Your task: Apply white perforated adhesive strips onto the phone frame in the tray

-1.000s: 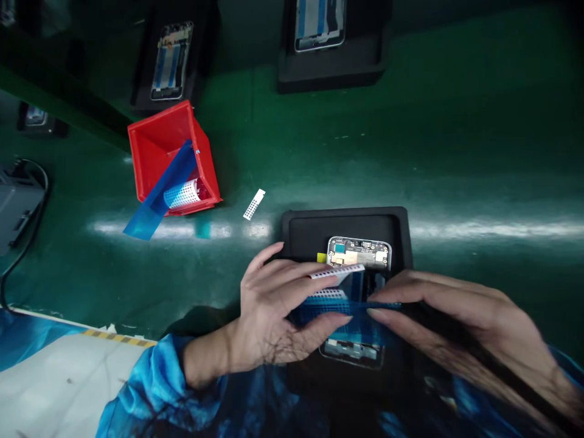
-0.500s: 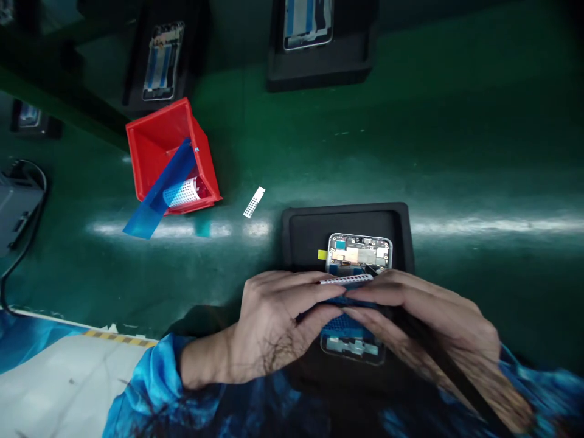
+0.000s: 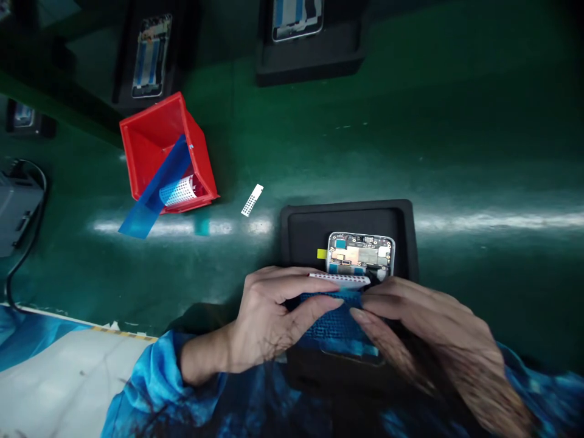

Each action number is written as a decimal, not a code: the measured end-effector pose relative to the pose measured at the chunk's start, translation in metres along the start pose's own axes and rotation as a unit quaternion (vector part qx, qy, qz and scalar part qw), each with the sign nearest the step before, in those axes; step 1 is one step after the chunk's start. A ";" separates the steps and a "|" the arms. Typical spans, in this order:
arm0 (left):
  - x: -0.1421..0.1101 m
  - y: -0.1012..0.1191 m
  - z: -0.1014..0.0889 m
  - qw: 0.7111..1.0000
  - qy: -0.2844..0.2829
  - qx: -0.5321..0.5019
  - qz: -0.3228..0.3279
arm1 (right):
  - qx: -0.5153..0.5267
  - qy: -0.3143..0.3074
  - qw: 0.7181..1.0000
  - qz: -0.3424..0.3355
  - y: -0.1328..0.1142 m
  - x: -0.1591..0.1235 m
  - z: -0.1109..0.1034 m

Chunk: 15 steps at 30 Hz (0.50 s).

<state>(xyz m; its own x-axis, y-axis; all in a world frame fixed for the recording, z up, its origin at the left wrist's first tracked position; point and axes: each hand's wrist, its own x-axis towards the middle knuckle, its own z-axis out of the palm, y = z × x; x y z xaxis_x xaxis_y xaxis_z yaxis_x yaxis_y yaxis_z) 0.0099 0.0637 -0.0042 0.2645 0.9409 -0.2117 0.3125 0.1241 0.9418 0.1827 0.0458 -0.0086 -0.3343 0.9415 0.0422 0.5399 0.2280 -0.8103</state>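
Blue film [image 3: 335, 321], in my head view, is held over the opened phone [image 3: 360, 253], which the black tray [image 3: 302, 234] probably steadies. I see the left hand [image 3: 274, 317] and right hand [image 3: 433, 328] each pinching the film, presumably to keep it spread. The red bin [image 3: 204, 159] holds a rolled dotted sheet [image 3: 181, 191] and a blue strip [image 3: 152, 191] that hangs out over its rim.

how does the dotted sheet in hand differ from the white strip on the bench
The dotted sheet is held by the left hand and right hand; the white strip lies loose on the bench. The sheet looks mostly blue, the strip white. The sheet is larger and bent, the strip small and apparently flat. Both carry rows of dots.
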 end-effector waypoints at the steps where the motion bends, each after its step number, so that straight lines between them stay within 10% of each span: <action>1: 0.000 0.000 0.000 1.000 -0.001 0.002 -0.002 | 0.000 0.001 1.000 -0.002 0.000 0.001 -0.003; 6: 0.000 0.000 -0.001 1.000 -0.008 -0.004 -0.005 | -0.036 0.115 0.993 0.019 0.002 0.009 -0.013; 15: -0.003 0.003 -0.004 0.998 -0.046 0.014 0.037 | -0.009 0.079 0.997 0.002 -0.001 0.005 -0.005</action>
<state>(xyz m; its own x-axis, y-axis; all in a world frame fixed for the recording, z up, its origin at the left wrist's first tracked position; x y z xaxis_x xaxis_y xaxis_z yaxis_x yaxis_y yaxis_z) 0.0061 0.0630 0.0004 0.3701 0.9139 -0.1667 0.3149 0.0454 0.9480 0.1838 0.0518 -0.0043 -0.2077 0.9693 0.1318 0.5550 0.2277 -0.8000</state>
